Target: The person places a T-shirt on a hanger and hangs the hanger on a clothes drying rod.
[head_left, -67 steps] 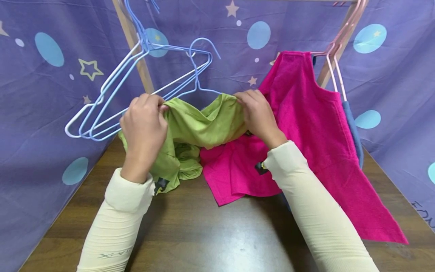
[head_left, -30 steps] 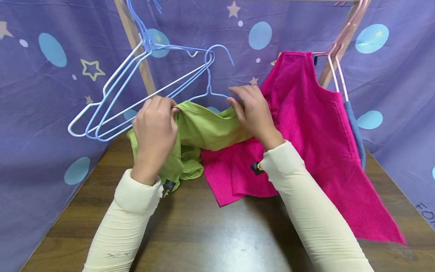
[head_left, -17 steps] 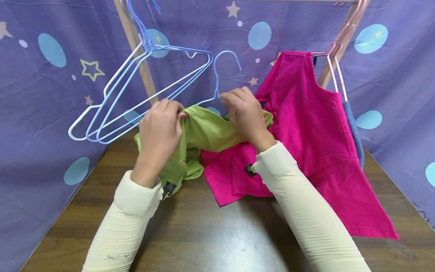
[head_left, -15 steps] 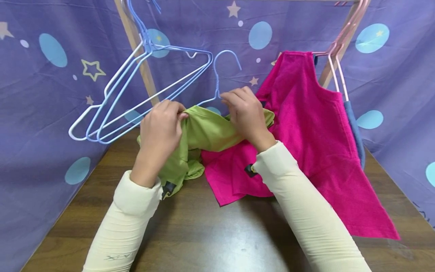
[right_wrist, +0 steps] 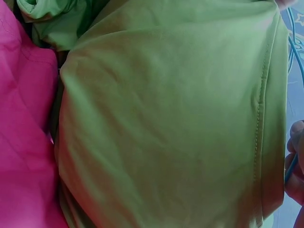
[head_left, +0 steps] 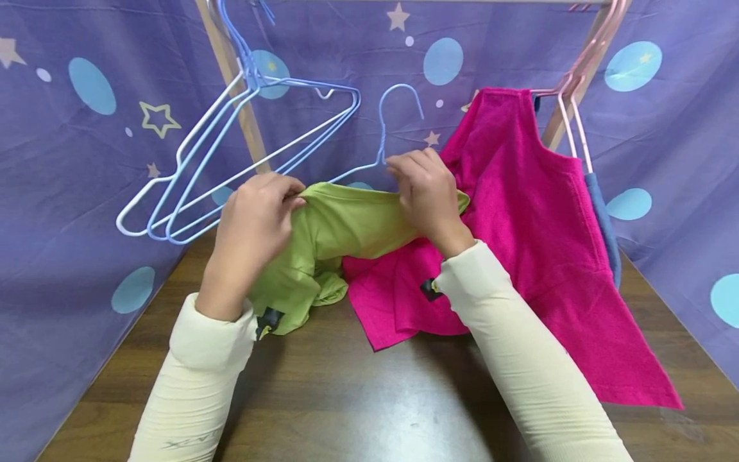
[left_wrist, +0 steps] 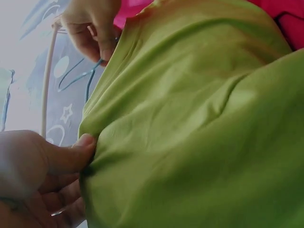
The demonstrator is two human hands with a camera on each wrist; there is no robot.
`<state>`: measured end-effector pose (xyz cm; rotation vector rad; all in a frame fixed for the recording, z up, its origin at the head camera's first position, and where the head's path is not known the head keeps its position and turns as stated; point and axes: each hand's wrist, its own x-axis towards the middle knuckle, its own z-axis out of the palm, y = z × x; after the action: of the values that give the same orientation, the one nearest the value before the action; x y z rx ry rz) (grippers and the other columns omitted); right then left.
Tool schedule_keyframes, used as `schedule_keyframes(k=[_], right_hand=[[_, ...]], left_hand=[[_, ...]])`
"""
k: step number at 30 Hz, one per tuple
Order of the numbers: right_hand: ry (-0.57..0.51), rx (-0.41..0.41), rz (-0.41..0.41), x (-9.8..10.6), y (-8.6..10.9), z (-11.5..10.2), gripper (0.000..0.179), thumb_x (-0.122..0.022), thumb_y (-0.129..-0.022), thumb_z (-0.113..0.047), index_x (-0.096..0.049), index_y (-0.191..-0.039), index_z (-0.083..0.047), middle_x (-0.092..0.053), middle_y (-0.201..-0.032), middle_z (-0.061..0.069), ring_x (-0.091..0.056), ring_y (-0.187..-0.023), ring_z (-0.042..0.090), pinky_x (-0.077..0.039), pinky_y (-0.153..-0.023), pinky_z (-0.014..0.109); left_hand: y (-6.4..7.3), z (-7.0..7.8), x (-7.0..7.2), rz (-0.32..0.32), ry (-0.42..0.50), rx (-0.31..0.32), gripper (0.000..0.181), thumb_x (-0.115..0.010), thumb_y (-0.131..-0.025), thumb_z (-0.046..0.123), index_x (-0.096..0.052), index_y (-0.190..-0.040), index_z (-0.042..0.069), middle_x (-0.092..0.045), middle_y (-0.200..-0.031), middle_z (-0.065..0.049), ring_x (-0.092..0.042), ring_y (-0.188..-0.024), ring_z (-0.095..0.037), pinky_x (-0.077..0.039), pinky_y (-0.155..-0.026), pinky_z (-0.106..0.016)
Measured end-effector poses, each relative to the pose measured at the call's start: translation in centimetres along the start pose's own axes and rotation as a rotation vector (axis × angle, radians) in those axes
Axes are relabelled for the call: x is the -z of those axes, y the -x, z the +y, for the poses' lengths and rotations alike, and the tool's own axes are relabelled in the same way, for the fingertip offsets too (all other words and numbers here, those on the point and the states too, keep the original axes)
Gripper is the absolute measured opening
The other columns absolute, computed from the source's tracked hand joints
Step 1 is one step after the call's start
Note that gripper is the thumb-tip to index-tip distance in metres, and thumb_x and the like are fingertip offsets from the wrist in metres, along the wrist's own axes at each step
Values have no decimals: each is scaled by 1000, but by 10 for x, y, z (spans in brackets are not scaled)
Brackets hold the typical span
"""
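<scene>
My left hand pinches the hem-like edge of a light green garment between thumb and fingers; the left wrist view shows the thumb on top of the cloth. With curled fingers, my right hand pinches a blue wire hanger just right of its neck. The hanger's hook stands up free, and its lower part is hidden inside or behind the green cloth. In the right wrist view, the fingers close round the blue wire beside the stitched edge of the garment.
Several blue and white hangers hang at the left of a wooden rack. On the right, a bright pink garment hangs on a pink hanger, with a blue garment behind it. All stand over a brown table.
The blue hanger has shifted right, its hook leaving the other hangers. My right hand has gone from the green edge to the hanger wire. My left hand moved right, then back left, drawing the edge straighter.
</scene>
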<state>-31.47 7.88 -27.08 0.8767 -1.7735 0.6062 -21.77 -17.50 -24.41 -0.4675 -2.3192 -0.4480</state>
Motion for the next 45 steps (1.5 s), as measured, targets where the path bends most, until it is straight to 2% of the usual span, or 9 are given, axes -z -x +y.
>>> schedule_keyframes(k=[4, 12, 15, 19, 23, 31, 34, 39, 45], right_hand=[[0, -19, 1, 1, -1, 2, 14, -64, -97, -3, -76, -101, 2, -74, -91, 14, -62, -83, 35, -51, -76, 43], [10, -56, 24, 2, 1, 8, 15, -64, -98, -5, -76, -101, 2, -74, -90, 15, -63, -83, 37, -51, -78, 44], [12, -68, 29, 2, 1, 9, 14, -64, -98, -6, -76, -100, 2, -74, -90, 15, -63, -84, 37, -50, -81, 45], [13, -83, 41, 4, 1, 9, 13, -65, -97, -5, -76, -100, 2, -74, -89, 15, -63, -83, 37, -50, -80, 45], [17, -96, 42, 4, 1, 8, 13, -66, -97, -5, -76, -100, 2, -74, -90, 16, -63, -83, 37, -50, -79, 45], [21, -121, 38, 5, -1, 8, 14, -66, -97, -6, -76, -101, 2, -75, -92, 16, -63, -82, 37, -50, -77, 45], [26, -127, 36, 5, -1, 8, 14, -66, -97, -7, -76, -101, 2, -75, -92, 16, -64, -83, 37, -50, -78, 45], [30, -128, 38, 5, 0, 11, 15, -64, -98, -7, -77, -101, 2, -75, -93, 16, -63, -83, 38, -50, -78, 45], [37, -126, 34, 6, 2, 14, 16, -64, -99, -8, -78, -102, 0, -75, -93, 15, -63, -83, 37, -50, -77, 44]], left_hand=[[4, -1, 8, -28, -40, 32, 17, -75, -91, 9, -73, -106, 0, -72, -101, -17, -65, -96, -40, -51, -85, -54], [14, -6, 20, -60, -106, 89, 30, -78, -90, 20, -73, -113, 1, -72, -107, -17, -63, -100, -42, -50, -83, -58], [17, -8, 22, -78, -118, 116, 30, -78, -90, 18, -73, -114, 1, -71, -108, -18, -64, -101, -44, -49, -83, -60], [23, -11, 23, -64, -108, 153, 31, -76, -91, 17, -71, -114, -2, -69, -107, -22, -64, -100, -48, -48, -83, -65], [31, -11, 24, -50, -86, 210, 45, -80, -89, 25, -66, -119, -7, -66, -110, -28, -63, -100, -51, -46, -83, -67], [41, -12, 24, -95, -57, 334, 72, -86, -83, 30, -54, -133, -11, -62, -120, -37, -58, -108, -59, -41, -88, -73], [40, -14, 23, -109, -44, 341, 69, -85, -83, 21, -52, -135, -11, -63, -116, -38, -58, -105, -61, -41, -88, -72], [41, -19, 23, -86, -33, 321, 53, -74, -88, 4, -54, -135, -7, -68, -105, -35, -61, -96, -61, -43, -83, -72], [42, -25, 33, -48, -40, 310, 34, -67, -91, 1, -62, -123, -6, -72, -99, -26, -65, -92, -54, -43, -83, -68]])
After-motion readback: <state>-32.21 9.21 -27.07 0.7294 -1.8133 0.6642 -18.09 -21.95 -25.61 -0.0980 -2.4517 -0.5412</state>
